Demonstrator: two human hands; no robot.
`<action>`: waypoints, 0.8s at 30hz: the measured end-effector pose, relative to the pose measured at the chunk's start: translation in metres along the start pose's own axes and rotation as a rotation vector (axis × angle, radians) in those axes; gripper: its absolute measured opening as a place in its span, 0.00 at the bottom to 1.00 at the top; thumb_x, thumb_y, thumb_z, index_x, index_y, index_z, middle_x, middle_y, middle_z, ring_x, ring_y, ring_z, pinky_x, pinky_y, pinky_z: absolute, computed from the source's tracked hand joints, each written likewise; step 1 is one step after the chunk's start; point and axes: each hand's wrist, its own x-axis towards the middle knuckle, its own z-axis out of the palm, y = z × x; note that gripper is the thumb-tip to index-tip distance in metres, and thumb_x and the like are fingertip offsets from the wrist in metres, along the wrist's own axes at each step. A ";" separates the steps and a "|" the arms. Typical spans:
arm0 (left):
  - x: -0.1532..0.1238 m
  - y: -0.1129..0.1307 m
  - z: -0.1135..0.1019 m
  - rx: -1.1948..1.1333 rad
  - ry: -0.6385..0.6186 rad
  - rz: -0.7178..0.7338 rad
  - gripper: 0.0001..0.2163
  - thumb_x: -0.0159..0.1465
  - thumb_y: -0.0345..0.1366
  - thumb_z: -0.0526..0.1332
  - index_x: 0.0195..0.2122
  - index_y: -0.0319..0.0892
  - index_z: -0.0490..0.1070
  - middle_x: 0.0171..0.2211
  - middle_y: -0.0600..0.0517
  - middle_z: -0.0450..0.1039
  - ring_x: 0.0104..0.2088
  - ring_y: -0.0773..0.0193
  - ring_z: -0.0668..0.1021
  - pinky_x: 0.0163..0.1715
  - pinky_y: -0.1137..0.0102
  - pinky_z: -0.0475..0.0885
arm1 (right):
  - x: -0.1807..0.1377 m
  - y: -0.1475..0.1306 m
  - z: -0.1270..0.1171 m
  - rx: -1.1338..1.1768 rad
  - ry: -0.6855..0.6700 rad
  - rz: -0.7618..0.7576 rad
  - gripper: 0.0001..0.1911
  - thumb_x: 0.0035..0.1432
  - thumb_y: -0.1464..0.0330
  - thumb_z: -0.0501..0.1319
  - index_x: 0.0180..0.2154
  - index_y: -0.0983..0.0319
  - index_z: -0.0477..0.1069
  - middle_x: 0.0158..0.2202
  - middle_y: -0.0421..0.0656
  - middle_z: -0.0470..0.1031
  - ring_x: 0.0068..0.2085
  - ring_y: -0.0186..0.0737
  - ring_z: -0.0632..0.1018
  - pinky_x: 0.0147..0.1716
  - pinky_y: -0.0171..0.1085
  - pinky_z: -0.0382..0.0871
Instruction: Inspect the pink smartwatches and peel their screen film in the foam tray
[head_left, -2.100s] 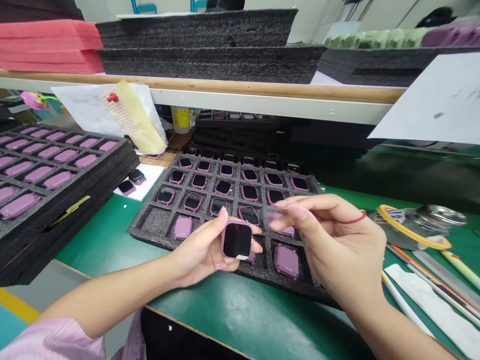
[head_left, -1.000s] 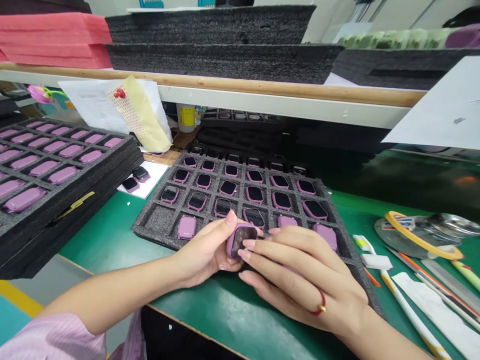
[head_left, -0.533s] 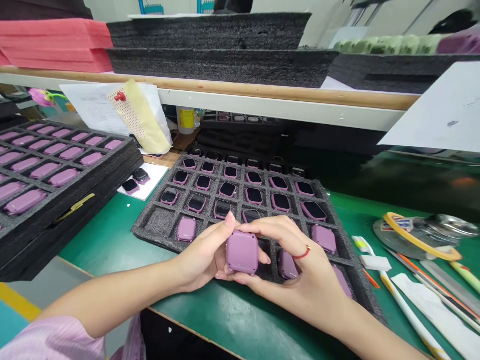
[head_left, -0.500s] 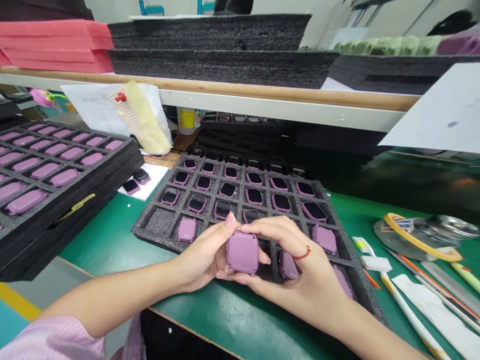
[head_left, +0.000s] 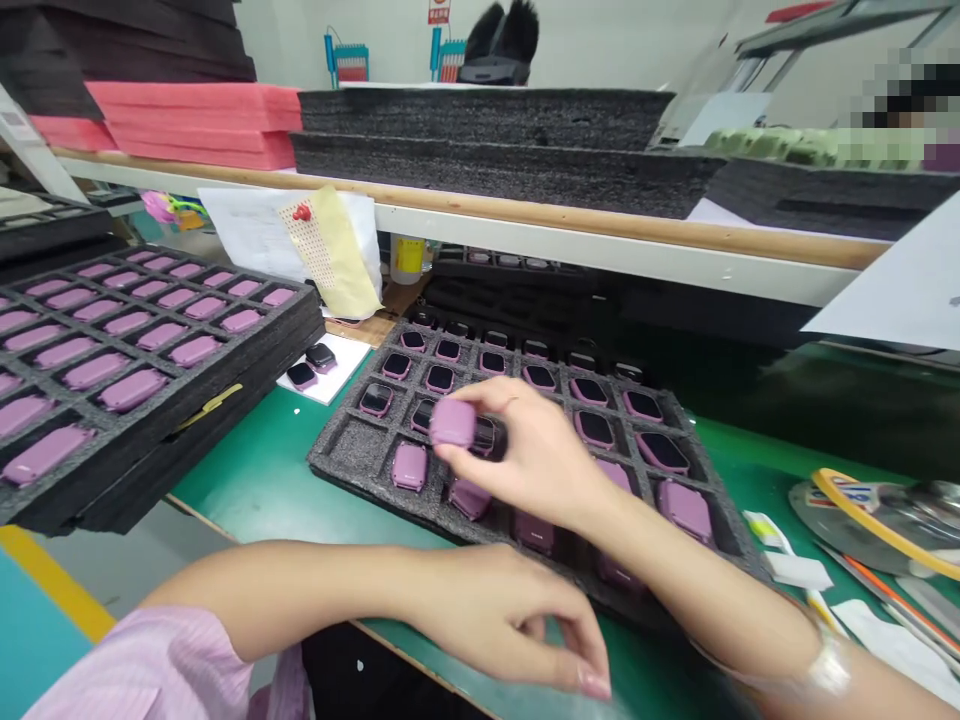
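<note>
My right hand [head_left: 536, 450] is closed on a purple smartwatch [head_left: 453, 424], pinched between thumb and fingers with a plain purple face toward me. It hovers over the black foam tray [head_left: 352, 450], which holds rows of watches in square pockets. Most watches in the back rows show dark screens, such as one watch [head_left: 439, 378]. Nearer ones show purple faces, like the watch [head_left: 409, 466] left of my right hand. Low at the tray's front edge, my left hand [head_left: 517, 620] hangs with loosely curled fingers, nothing seen in it.
At left stands a thick stack of black foam trays [head_left: 277, 350] with purple watches. Two watches lie on white paper [head_left: 341, 375]. A toothbrush [head_left: 772, 535], a white block and long tools lie at right. A shelf [head_left: 570, 240] with foam stacks crosses above the bench.
Both hands were together around the watch; now my left hand has let go and dropped nearer me. My right hand has carried the watch forward over the tray. The view has shifted.
</note>
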 end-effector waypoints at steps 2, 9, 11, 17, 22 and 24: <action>0.000 -0.010 0.000 0.133 -0.142 0.038 0.03 0.64 0.35 0.64 0.34 0.44 0.75 0.33 0.56 0.77 0.29 0.68 0.76 0.32 0.73 0.70 | 0.019 -0.015 0.025 -0.033 -0.134 -0.049 0.17 0.53 0.60 0.69 0.42 0.62 0.75 0.42 0.47 0.79 0.46 0.49 0.77 0.50 0.46 0.72; 0.004 -0.018 -0.005 0.224 -0.222 0.057 0.02 0.63 0.35 0.63 0.35 0.44 0.74 0.35 0.55 0.79 0.32 0.65 0.79 0.34 0.72 0.72 | 0.071 -0.034 0.071 -0.208 -0.292 -0.087 0.25 0.65 0.49 0.58 0.47 0.64 0.76 0.46 0.52 0.78 0.50 0.50 0.76 0.52 0.45 0.70; 0.005 -0.017 -0.005 0.246 -0.241 0.054 0.01 0.62 0.33 0.64 0.34 0.44 0.74 0.35 0.56 0.78 0.33 0.65 0.79 0.36 0.72 0.72 | 0.087 -0.030 0.067 -0.294 -0.335 -0.083 0.21 0.66 0.54 0.59 0.46 0.64 0.76 0.47 0.52 0.78 0.52 0.50 0.76 0.53 0.46 0.70; 0.005 -0.019 -0.006 0.239 -0.255 0.060 0.04 0.59 0.31 0.66 0.33 0.46 0.72 0.35 0.57 0.78 0.35 0.63 0.80 0.40 0.71 0.72 | 0.114 -0.028 0.063 -0.498 -0.507 -0.100 0.16 0.65 0.56 0.63 0.45 0.62 0.74 0.50 0.47 0.76 0.49 0.43 0.78 0.49 0.48 0.74; 0.001 -0.015 -0.009 0.283 -0.200 0.101 0.01 0.61 0.32 0.64 0.34 0.44 0.73 0.35 0.55 0.78 0.32 0.64 0.79 0.35 0.72 0.72 | 0.108 -0.026 0.043 -0.541 -0.447 -0.149 0.22 0.57 0.53 0.67 0.43 0.65 0.78 0.47 0.52 0.77 0.52 0.52 0.76 0.52 0.49 0.71; 0.001 -0.012 -0.007 0.314 -0.179 0.149 0.00 0.63 0.32 0.63 0.34 0.43 0.73 0.34 0.54 0.78 0.32 0.64 0.78 0.35 0.72 0.72 | 0.100 -0.020 0.029 -0.552 -0.422 -0.149 0.24 0.53 0.54 0.68 0.41 0.68 0.80 0.48 0.57 0.76 0.53 0.59 0.75 0.53 0.50 0.70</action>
